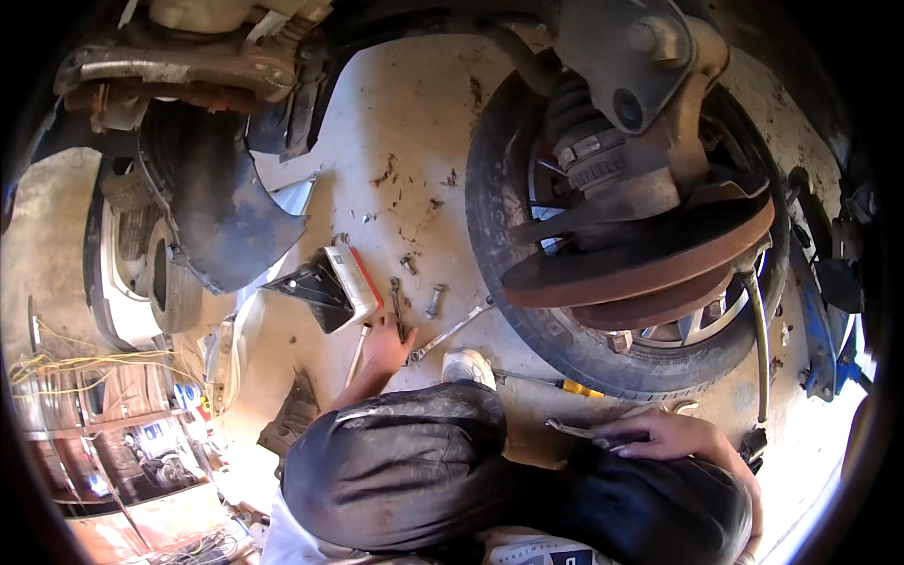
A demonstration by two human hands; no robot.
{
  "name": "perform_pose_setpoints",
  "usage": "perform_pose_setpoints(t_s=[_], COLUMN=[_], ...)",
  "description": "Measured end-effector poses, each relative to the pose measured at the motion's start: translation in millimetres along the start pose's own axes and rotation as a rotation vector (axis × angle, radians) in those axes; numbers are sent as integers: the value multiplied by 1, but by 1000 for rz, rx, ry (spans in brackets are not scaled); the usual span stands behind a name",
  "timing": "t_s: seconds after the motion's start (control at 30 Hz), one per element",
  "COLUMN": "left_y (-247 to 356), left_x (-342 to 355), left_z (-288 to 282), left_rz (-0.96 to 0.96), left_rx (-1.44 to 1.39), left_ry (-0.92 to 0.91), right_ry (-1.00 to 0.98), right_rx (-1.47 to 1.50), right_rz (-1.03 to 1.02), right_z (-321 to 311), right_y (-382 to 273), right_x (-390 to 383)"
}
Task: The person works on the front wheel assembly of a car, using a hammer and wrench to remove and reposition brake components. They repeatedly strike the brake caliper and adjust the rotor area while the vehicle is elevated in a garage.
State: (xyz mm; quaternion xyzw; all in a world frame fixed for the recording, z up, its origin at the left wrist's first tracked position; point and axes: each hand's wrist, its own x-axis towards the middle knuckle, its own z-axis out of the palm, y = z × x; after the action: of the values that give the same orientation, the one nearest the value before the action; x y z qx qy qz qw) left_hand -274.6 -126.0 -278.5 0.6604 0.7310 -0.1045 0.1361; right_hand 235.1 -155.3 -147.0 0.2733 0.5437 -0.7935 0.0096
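My left hand reaches down to the floor, thumb and fingers apart on either side of the near end of a dark wrench. Beside that wrist a shiny metal bar tool lies partly hidden. Over my right knee, my right hand is closed around a metal wrench, whose end sticks out to the left. On the floor between the left hand and the tire lie a long combination wrench, a bolt and a smaller bolt-like part.
A rusty brake disc on its strut hangs over a tire and wheel lying flat. A white-and-red box stands left of the tools. A yellow-handled screwdriver lies by my shoe. A blue jack is at right, a dark splash panel upper left.
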Motion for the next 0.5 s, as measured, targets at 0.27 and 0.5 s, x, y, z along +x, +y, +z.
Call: perform_pose_setpoints(t_s=[0.27, 0.5], left_y=[-57, -88], left_x=[-31, -17], left_z=[28, 19], left_rz=[-504, -419], left_rx=[17, -19], left_ry=[279, -73], right_ry=[-184, -90], right_rx=[-98, 19], right_rz=[141, 108], right_z=[-10, -10], right_y=[-11, -15], right_x=[3, 3])
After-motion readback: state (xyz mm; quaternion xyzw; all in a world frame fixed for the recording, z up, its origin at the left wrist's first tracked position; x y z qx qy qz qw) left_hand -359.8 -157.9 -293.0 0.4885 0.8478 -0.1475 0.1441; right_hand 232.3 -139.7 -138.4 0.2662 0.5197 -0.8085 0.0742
